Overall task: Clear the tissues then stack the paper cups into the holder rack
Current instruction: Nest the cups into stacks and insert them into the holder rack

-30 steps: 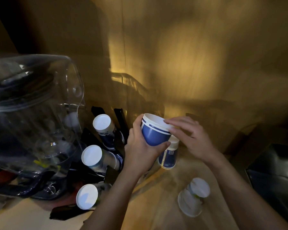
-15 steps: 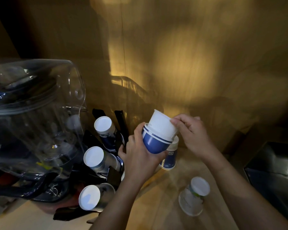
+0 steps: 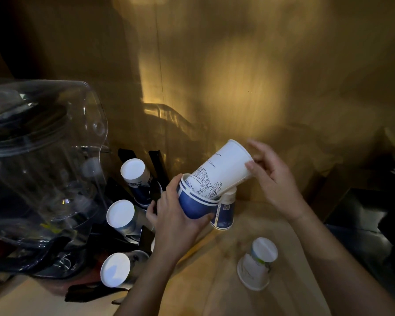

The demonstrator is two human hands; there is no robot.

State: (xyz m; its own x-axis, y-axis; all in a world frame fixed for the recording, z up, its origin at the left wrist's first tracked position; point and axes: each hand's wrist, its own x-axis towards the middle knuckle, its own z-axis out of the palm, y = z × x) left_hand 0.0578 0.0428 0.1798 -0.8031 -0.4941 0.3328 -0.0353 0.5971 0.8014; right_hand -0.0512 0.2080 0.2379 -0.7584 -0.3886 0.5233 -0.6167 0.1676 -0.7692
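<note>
The person's left hand (image 3: 176,221) was wrapped firmly around a squat blue paper cup with a white rim (image 3: 195,205), thumb on its near side and fingers curled behind it. The right hand (image 3: 275,179) pinched the base end of a tall white paper cup printed with a line drawing (image 3: 221,171) between thumb and forefinger, the other fingers spread loose. That white cup sat tilted, its mouth end partly inside the blue one. To do this step well, I judged, the white cup needed drawing along its own axis, not levered sideways, with the blue cup gripped lightly enough not to crush. The black holder rack (image 3: 146,236), just left of the hands, held three stacks of cups with white bases facing out (image 3: 121,213). An upturned white cup (image 3: 258,263) stood on the wooden counter (image 3: 214,281) to the right, and another blue-printed cup (image 3: 224,213) stood behind the left hand. No tissues showed.
</note>
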